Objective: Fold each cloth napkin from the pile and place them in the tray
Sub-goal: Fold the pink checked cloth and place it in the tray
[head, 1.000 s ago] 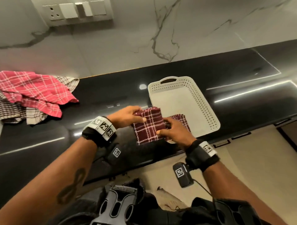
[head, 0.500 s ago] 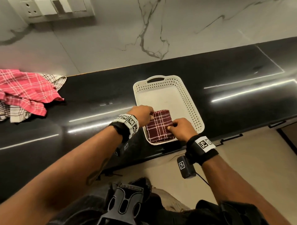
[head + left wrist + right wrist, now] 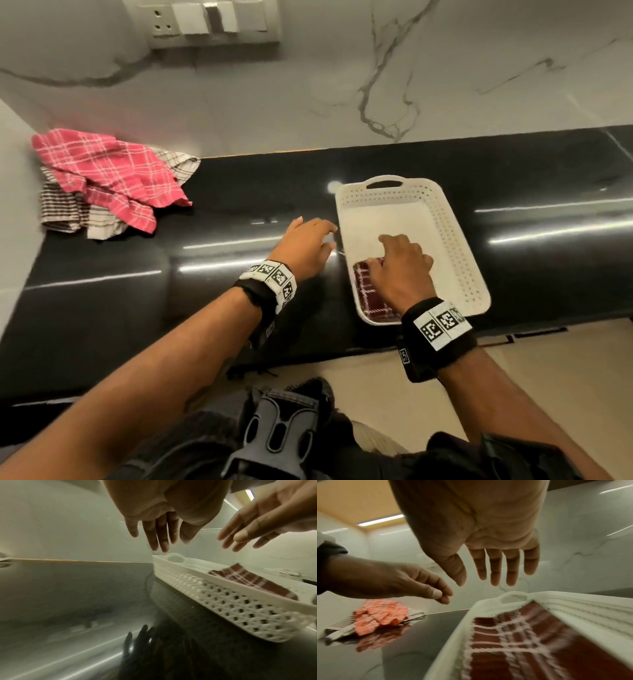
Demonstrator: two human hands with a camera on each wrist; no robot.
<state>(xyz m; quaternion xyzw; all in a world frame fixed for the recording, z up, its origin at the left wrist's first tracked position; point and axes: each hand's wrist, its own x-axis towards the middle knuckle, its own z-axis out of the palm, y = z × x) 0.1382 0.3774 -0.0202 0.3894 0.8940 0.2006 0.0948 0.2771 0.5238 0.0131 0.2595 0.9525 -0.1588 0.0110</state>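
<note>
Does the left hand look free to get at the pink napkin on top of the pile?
Probably yes. The left hand is open, holding nothing, above bare counter, and nothing stands between it and the pink napkin.

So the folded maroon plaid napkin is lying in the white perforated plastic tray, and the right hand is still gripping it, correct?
Not quite. The folded maroon plaid napkin does lie in the white perforated plastic tray, but the right hand is not gripping it. The right wrist view shows that hand open above the napkin, fingers straight and clear of the cloth.
</note>
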